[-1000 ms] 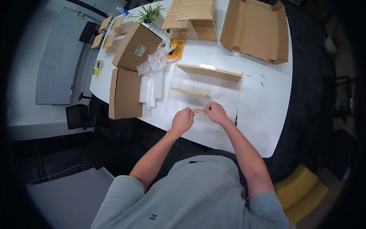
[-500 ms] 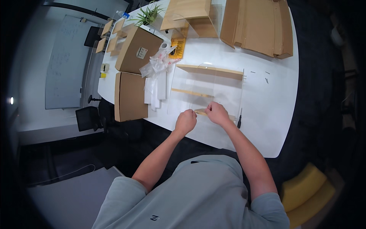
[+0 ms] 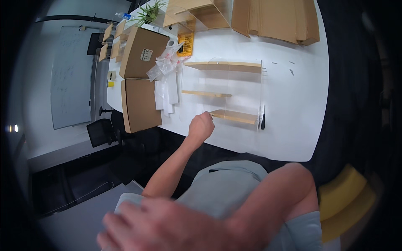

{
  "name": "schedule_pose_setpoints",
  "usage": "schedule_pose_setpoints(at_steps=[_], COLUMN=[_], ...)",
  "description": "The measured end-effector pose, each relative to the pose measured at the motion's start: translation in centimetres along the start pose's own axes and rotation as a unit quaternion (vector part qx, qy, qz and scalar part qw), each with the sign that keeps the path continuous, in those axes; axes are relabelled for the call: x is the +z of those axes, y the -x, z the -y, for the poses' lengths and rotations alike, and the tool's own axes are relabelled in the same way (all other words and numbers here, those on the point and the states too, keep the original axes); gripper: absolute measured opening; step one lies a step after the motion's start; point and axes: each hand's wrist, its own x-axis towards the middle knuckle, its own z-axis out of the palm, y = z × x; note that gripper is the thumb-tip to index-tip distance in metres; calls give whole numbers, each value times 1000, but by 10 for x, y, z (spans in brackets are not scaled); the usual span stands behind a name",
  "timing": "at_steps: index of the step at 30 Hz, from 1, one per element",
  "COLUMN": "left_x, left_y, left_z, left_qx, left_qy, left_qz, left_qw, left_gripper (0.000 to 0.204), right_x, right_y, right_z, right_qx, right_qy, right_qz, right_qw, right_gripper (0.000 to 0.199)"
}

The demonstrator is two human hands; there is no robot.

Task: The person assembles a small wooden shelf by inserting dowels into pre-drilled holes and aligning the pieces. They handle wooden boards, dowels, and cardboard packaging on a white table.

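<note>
My left hand (image 3: 201, 126) is closed beside the left end of the lowest wooden board (image 3: 234, 116), at the edge of a clear acrylic panel (image 3: 247, 94). Whatever its fingertips grip is hidden. The panel lies over a shelf unit with two more wooden boards: a middle one (image 3: 205, 93) and a far one (image 3: 226, 66). My right hand (image 3: 146, 228) is raised close to the camera, across my body and over my left sleeve. It is blurred, its fingers look apart, and nothing shows in them. A black-handled screwdriver (image 3: 263, 121) lies right of the unit.
Several screws (image 3: 292, 71) lie on the white table (image 3: 293, 113) at the right. Cardboard boxes (image 3: 142, 104) and crumpled plastic wrap (image 3: 167, 65) stand at the left. An orange bit set (image 3: 186, 44), a plant (image 3: 148, 13), an assembled wooden unit (image 3: 197, 12) and an open carton (image 3: 280, 19) are farther back.
My right hand has left the lowest board and swung back toward me, up to the left sleeve. My left hand stays by the board's end. The view has shifted slightly.
</note>
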Motion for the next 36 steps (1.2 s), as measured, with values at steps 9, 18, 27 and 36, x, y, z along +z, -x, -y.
schedule_pose_setpoints(at_steps=[9,18,27,36], left_x=[-20,-42,-38,-50], left_y=[7,-25,-23,-33], left_z=[1,23,27,13], left_qx=[131,507,493,548], left_qy=[-165,-364,-382,-446], left_qz=[21,-9,-16,26], left_qw=[977,781,781,707], left_gripper=[12,16,16,9], right_x=[-28,-64,1,20], right_y=[5,34,156,170], right_z=[28,27,-237,-294], right_qx=[-3,80,499,574], right_qy=[278,270,310,185], right_qz=[12,74,75,55], right_qw=[960,957,806,796], right_gripper=[16,16,40,34])
